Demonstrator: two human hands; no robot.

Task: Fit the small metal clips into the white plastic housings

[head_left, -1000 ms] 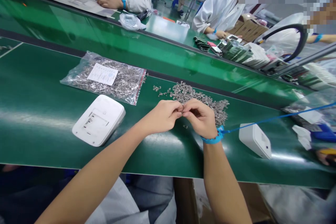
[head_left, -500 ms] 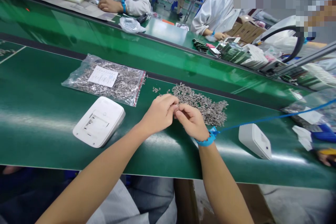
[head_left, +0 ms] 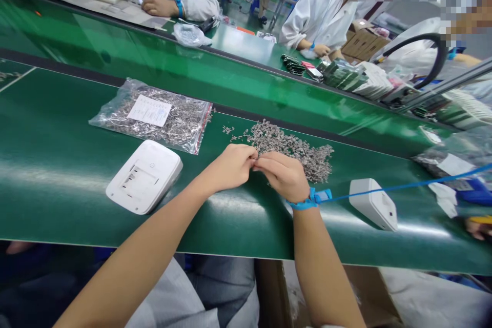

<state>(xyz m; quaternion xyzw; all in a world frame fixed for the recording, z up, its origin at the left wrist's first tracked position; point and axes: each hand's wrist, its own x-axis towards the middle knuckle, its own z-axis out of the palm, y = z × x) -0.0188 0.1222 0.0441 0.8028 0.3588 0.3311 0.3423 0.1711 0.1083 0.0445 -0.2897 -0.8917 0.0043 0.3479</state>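
Fingers (head_left: 251,158) of both hands meet beside the metal parts pile (head_left: 292,147).

both forearms are bare from the near edge of the view up to the wrists, with no sleeves, gloves or finger cots on the left hand (head_left: 229,168) or the right hand (head_left: 283,176). the right wrist wears a narrow bright blue wrist strap (head_left: 303,204), snug like a band, with a small blue clip block on its right side. from that block a thin blue cord (head_left: 403,185) runs off to the right and slightly far. the left wrist wears nothing. near the bottom, pale grey clothing (head_left: 184,297) covers the lap.
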